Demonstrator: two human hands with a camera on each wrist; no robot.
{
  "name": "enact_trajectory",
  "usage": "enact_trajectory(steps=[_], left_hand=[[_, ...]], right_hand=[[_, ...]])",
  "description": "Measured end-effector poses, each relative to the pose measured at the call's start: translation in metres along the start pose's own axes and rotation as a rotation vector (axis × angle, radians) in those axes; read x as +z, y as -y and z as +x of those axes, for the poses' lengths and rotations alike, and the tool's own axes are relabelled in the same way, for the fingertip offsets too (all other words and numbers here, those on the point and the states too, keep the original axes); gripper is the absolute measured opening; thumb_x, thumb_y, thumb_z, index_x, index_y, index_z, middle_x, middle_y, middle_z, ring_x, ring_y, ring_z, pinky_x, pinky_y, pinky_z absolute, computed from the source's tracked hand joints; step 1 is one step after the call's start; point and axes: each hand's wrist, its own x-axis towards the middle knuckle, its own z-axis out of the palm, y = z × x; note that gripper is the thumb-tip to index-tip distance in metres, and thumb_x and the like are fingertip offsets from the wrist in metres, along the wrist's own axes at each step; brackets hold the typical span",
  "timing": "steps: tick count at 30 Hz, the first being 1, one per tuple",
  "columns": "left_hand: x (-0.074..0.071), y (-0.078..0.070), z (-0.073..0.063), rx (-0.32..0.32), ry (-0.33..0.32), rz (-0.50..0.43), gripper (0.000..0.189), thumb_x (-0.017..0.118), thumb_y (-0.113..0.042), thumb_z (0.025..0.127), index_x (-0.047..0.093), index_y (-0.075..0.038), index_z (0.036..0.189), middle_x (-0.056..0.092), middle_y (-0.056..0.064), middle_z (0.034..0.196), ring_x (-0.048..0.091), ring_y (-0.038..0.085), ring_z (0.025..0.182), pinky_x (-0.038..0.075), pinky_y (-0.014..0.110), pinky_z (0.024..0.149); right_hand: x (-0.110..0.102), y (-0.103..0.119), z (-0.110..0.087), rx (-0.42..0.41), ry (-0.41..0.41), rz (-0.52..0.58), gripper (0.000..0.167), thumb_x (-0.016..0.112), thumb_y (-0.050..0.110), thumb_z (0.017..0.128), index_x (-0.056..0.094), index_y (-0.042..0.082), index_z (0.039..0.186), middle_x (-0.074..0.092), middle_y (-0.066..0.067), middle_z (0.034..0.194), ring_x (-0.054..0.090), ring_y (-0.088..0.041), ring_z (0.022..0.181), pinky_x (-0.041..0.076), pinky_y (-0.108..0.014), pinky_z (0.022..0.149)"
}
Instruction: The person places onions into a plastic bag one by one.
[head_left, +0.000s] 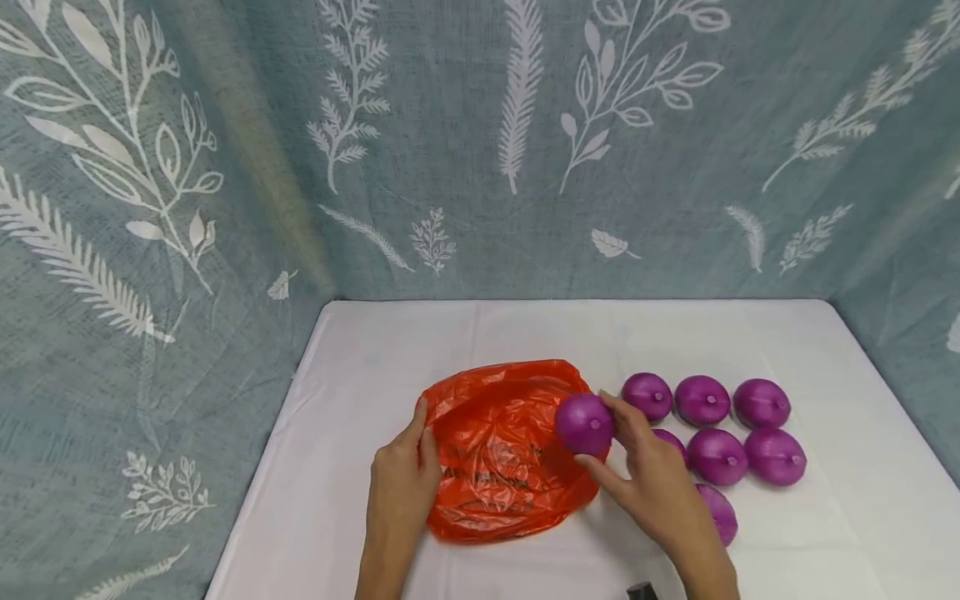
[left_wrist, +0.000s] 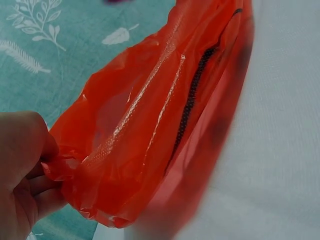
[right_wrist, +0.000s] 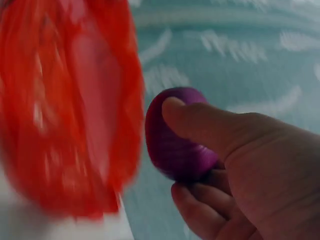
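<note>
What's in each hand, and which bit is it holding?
The left hand holds the red bag by its edge, at the opening. The right hand holds a purple onion by its sides, between thumb and fingers.

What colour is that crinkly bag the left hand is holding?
The bag is bright orange-red. It shows best in the head view.

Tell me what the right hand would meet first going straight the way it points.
Probably the bag: the right hand points toward it, with the onion it holds leading. Depth is unclear, so it might pass above the rim.
</note>
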Motion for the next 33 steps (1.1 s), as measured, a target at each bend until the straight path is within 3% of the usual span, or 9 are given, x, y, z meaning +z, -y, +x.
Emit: enact_trajectory(steps=[3, 6, 14, 20, 33], left_hand=[[0.000, 0.001, -0.001, -0.003, 0.003, -0.013, 0.046, 0.065, -0.002, 0.103, 0.058, 0.002, 0.148, 0.075, 0.020, 0.086, 0.048, 0.011, 0.056, 0.049, 0.023, 0.054], [0.000, 0.000, -0.001, -0.004, 0.006, -0.024, 0.046, 0.064, -0.004, 0.104, 0.058, 0.001, 0.149, 0.073, 0.018, 0.083, 0.044, 0.011, 0.054, 0.048, 0.023, 0.053], [-0.003, 0.003, -0.003, -0.021, 0.005, -0.020, 0.045, 0.063, -0.006, 0.105, 0.058, 0.000, 0.149, 0.067, 0.012, 0.074, 0.040, 0.009, 0.052, 0.046, 0.021, 0.050], [-0.005, 0.007, -0.003, -0.020, 0.011, -0.029, 0.045, 0.061, -0.006, 0.105, 0.058, 0.000, 0.150, 0.063, 0.008, 0.070, 0.038, 0.009, 0.053, 0.043, 0.022, 0.050], [-0.002, 0.007, -0.004, -0.019, 0.017, -0.035, 0.043, 0.061, -0.007, 0.106, 0.059, 0.000, 0.149, 0.053, 0.000, 0.064, 0.037, 0.009, 0.054, 0.039, 0.024, 0.049]], right_hand=[[0.021, 0.013, 0.015, 0.007, 0.091, 0.055, 0.082, 0.089, 0.027, 0.088, 0.045, 0.016, 0.157, 0.063, -0.009, 0.149, 0.066, -0.030, 0.129, 0.055, -0.045, 0.100], [0.040, 0.024, 0.030, -0.016, 0.122, 0.098, 0.081, 0.090, 0.026, 0.088, 0.047, 0.013, 0.155, 0.065, -0.009, 0.147, 0.067, -0.028, 0.127, 0.056, -0.043, 0.101], [0.086, 0.038, 0.056, 0.010, 0.204, 0.075, 0.073, 0.091, 0.020, 0.086, 0.053, 0.007, 0.147, 0.073, -0.009, 0.130, 0.072, -0.023, 0.113, 0.060, -0.041, 0.095], [0.109, 0.042, 0.067, 0.025, 0.217, 0.059, 0.068, 0.090, 0.023, 0.087, 0.053, 0.008, 0.142, 0.072, -0.011, 0.127, 0.072, -0.024, 0.112, 0.061, -0.042, 0.091], [0.142, 0.040, 0.074, 0.070, 0.192, 0.158, 0.067, 0.087, 0.018, 0.090, 0.048, 0.008, 0.145, 0.070, -0.015, 0.131, 0.071, -0.028, 0.117, 0.059, -0.044, 0.096]])
